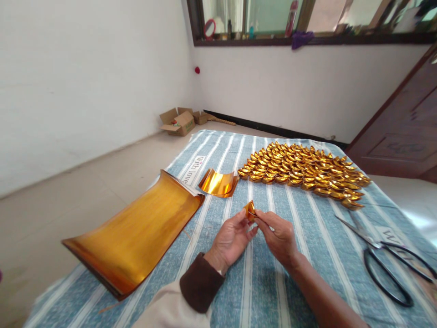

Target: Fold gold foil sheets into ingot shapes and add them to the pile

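My left hand [232, 239] and my right hand [278, 234] meet over the blue striped cloth [273, 282], both pinching one small folded piece of gold foil paper [250, 211] between the fingertips. A large stack of gold foil sheets [136, 237] lies curled to the left of my hands. A small pile of cut gold squares [218, 183] rests just beyond them. Farther back, several finished gold paper ingots [303, 171] lie in rows.
Black-handled scissors [385, 255] lie on the cloth at the right. Open cardboard boxes [179, 122] sit on the floor by the far wall. A dark wooden door [406, 127] stands at the right, and a window sill holds small items.
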The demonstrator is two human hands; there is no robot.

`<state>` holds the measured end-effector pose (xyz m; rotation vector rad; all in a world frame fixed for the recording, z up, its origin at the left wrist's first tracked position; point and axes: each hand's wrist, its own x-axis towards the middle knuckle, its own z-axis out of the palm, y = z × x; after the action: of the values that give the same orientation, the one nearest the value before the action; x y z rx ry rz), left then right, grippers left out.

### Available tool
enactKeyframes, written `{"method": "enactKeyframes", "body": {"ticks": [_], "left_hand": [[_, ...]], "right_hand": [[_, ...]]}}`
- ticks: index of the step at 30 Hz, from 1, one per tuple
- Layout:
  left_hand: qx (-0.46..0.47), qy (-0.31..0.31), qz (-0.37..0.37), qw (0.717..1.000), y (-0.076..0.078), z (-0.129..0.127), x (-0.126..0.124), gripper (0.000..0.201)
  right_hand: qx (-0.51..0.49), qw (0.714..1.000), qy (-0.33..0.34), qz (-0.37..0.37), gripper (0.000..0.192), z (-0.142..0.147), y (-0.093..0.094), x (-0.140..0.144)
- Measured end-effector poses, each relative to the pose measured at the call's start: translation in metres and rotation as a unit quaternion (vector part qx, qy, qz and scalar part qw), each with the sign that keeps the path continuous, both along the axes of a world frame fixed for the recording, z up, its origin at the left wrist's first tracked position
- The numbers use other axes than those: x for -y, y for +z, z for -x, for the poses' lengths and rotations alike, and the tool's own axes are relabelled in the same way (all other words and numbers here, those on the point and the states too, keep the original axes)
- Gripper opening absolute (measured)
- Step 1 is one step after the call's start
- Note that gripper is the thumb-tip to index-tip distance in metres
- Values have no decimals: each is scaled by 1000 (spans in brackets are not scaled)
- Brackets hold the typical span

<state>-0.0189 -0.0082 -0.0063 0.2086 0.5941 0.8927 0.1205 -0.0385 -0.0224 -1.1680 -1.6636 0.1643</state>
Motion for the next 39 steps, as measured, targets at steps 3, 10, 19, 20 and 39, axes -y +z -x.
{"method": "enactKeyframes", "body": {"ticks": [3,10,19,20,39], "left_hand": [[-8,2,43,999,5,-1,-1,34],[-22,29,62,997,6,-1,-2,29],[-37,26,76,996,16,4,0,27],[-36,23,75,996,17,4,1,26],[-8,-41,-49,998,11,9,8,24]], "right_hand": [[-8,1000,2,11,20,1,-3,0],[-22,1000,14,4,20,4,-4,0],[-37,999,30,-22,21,3,-2,-1],[-42,998,32,-25,22,2,-1,-1],[-56,997,57,-8,31,-1,16,4]]}}
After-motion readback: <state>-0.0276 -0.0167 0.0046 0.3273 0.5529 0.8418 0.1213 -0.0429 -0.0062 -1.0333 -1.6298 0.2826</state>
